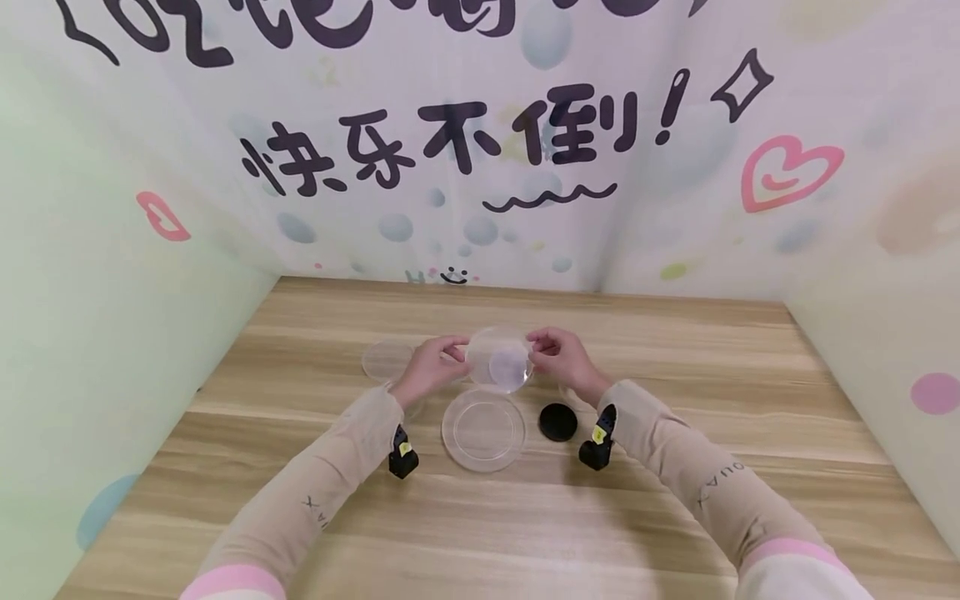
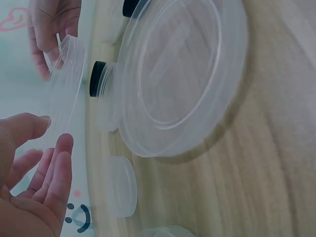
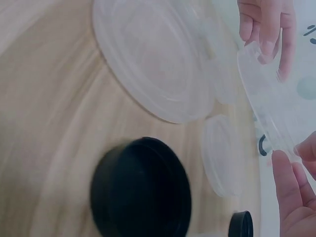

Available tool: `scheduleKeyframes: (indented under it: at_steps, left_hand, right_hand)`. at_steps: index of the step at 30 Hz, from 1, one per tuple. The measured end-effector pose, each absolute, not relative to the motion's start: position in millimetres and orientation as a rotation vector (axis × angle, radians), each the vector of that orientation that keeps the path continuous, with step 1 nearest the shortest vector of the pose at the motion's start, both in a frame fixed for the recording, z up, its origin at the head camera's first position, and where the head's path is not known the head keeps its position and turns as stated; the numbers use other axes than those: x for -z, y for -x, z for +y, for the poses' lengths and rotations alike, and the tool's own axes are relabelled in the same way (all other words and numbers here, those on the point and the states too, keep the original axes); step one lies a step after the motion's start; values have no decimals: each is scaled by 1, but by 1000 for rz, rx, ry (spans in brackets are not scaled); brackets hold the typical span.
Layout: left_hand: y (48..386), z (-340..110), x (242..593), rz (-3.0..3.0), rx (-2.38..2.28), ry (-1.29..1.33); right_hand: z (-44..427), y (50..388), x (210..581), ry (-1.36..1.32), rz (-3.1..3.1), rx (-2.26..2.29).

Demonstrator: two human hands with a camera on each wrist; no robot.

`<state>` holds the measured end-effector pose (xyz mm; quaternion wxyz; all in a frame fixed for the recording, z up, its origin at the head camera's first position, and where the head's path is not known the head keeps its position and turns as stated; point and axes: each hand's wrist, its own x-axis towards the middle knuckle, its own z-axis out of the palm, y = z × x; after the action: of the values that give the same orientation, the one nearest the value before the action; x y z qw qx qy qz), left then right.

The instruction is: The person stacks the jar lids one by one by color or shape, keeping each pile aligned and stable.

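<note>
A round, shallow clear plastic lid (image 1: 497,354) is held up above the table between both hands. My left hand (image 1: 433,367) pinches its left rim with thumb and fingertips; in the left wrist view, the lid (image 2: 69,84) stands tilted on edge. On the opposite rim, my right hand (image 1: 562,358) pinches it, and the right wrist view shows the thumb and fingertips meeting the lid (image 3: 264,94). Just below the hands, a large clear round lid (image 1: 483,442) lies flat on the table. To its right is a black round cap (image 1: 558,422), its hollow side visible in the right wrist view.
Another clear round lid (image 1: 385,362) lies left of the left hand. A small clear piece (image 2: 122,186) and a clear container with a black cap (image 2: 97,79) are on the wood-grain table (image 1: 480,533). Printed cloth walls (image 1: 450,233) stand behind and at the sides.
</note>
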<state>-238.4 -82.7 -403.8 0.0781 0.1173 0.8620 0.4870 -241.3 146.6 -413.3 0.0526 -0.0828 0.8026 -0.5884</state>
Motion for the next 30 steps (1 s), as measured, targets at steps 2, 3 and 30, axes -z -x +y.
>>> scheduleKeyframes:
  at_steps: [2, 3, 30]
  left_hand:
    - [236, -83, 405, 2551, -1470, -365]
    - [234, -84, 405, 2536, -1476, -365]
    - [212, -93, 416, 2604, -1236, -457]
  right_hand:
    - [147, 239, 415, 265, 2456, 1761]
    - [147, 238, 416, 276, 2469, 1744]
    - [137, 207, 432, 637, 2583, 1432]
